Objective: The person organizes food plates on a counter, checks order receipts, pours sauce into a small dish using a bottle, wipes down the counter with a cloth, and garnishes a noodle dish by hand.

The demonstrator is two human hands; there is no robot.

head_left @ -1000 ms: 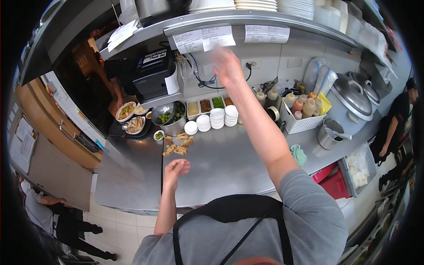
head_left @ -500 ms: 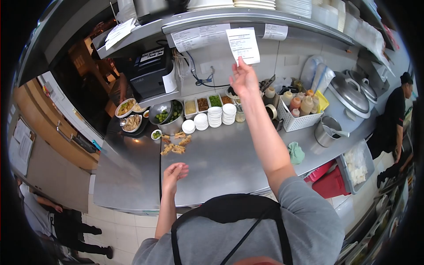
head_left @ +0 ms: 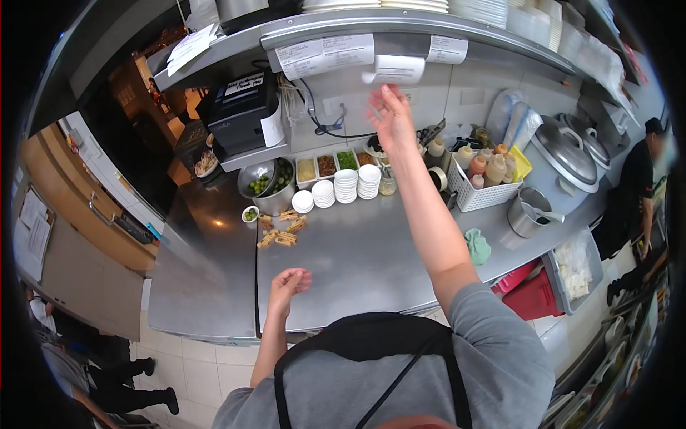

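Observation:
My right hand [head_left: 393,120] is raised in front of the wall, its fingers apart and slightly blurred. Just above its fingertips, a printed order slip [head_left: 399,69] curls outward below the shelf edge; I see no clear grip on it. My left hand [head_left: 287,287] hovers over the steel counter [head_left: 343,264] with loosely bent fingers and holds nothing. Wooden clothespins [head_left: 284,232] lie on the counter beyond it, beside a small dish of green citrus [head_left: 250,214] and stacks of small white dishes [head_left: 346,186].
More slips [head_left: 325,53] hang from the overhead shelf [head_left: 400,25]. A receipt printer [head_left: 246,118] stands at the left. To the right are a white basket of sauce bottles [head_left: 486,189], a green cloth [head_left: 477,247] and a metal pot [head_left: 529,213]. A co-worker [head_left: 632,186] stands at far right.
The slip, upright at my right fingertips before, now curls outward above them. At the left, the bowls of food have moved back, with one still showing beside the printer. My left hand has barely shifted.

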